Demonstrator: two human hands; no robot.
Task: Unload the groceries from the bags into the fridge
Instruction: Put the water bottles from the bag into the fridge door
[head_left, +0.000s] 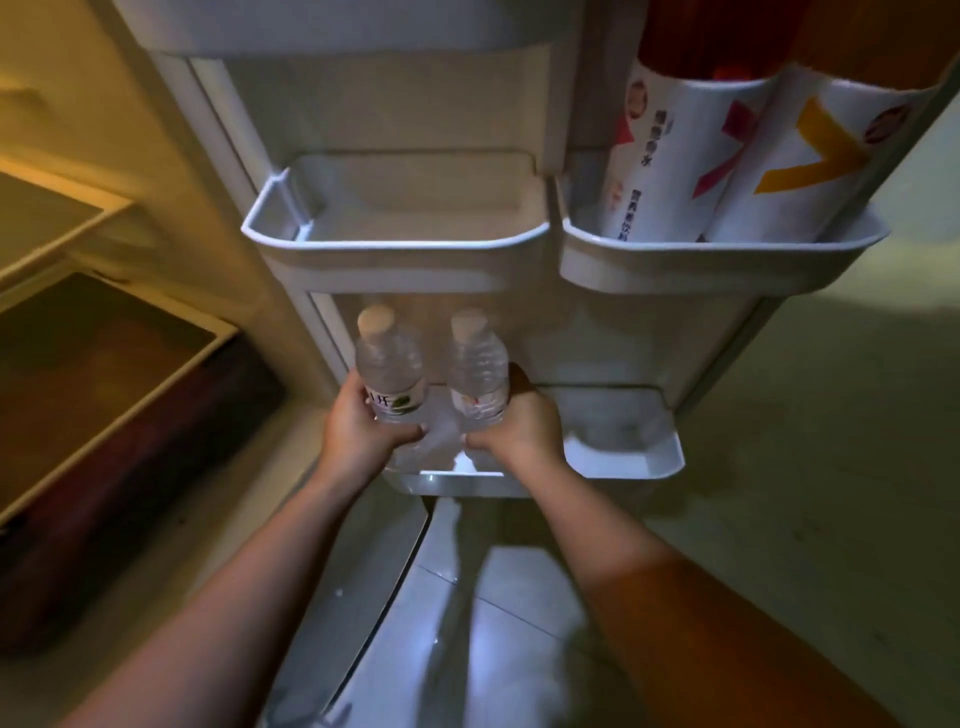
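Note:
Two clear water bottles with pale caps stand upright side by side at the lowest fridge door bin (623, 467). My left hand (358, 426) grips the left bottle (389, 364) around its lower body. My right hand (519, 426) grips the right bottle (478, 364) the same way. The bottles' bases are hidden behind my fingers, so I cannot tell whether they rest on the bin floor.
Above are two more door bins: the left one (395, 244) holds nothing, the right one (727, 260) holds two large white-labelled drink bottles (670, 156). The fridge interior with glass shelves (104, 338) lies to the left. Tiled floor shows below.

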